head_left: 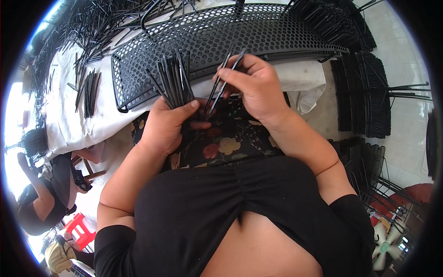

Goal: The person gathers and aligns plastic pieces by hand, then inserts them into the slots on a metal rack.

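Observation:
My left hand (161,122) is closed around a bundle of thin black sticks (173,76), which fan out upward with uneven tops. Between thumb and fingers, my right hand (260,87) pinches a couple of slim black sticks (222,87), slanting down toward my left hand. Their lower ends come near its fingers; whether they touch I cannot tell. Both hands are above a dark flowered cloth (230,134) on my lap. Just beyond them stands a black perforated metal rack (198,46).
A white-covered table (62,124) bears a large heap of loose black sticks (92,27) and a small bunch (91,94). Stacked black perforated racks (362,92) with protruding rods stand at right. Another person (41,198), a red stool (80,231) and a fan (385,247) appear lower down.

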`<action>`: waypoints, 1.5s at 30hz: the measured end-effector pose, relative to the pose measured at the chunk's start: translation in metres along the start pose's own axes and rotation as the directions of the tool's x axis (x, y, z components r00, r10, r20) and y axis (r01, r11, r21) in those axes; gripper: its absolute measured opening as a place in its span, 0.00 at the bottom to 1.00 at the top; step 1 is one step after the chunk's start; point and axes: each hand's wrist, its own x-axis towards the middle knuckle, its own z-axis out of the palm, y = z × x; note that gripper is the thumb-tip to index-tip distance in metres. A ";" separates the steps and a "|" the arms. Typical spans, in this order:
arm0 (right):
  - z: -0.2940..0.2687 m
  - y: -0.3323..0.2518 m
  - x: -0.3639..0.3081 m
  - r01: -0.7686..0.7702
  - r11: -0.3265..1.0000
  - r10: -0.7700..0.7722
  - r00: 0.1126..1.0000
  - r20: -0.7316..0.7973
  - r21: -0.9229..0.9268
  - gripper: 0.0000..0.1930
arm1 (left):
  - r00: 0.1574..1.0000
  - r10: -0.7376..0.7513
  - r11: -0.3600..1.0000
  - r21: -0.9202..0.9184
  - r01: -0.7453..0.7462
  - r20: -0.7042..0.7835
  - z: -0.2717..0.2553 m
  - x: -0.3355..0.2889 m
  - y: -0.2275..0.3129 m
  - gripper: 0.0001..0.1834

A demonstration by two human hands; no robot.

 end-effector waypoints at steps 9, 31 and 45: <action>0.008 0.014 0.000 -0.233 0.966 0.227 0.972 0.063 0.116 0.09 | 0.982 -0.146 0.989 0.004 0.146 0.121 0.008 -0.002 0.005 0.14; 0.027 0.013 0.002 -0.412 0.837 0.397 0.910 0.120 0.359 0.10 | 0.963 -0.217 0.930 -0.266 0.254 0.158 0.004 -0.010 0.009 0.20; 0.030 0.009 0.009 -0.449 0.883 0.437 0.893 0.109 0.136 0.07 | 0.978 -0.191 0.965 -0.165 0.203 0.085 0.006 -0.004 -0.002 0.19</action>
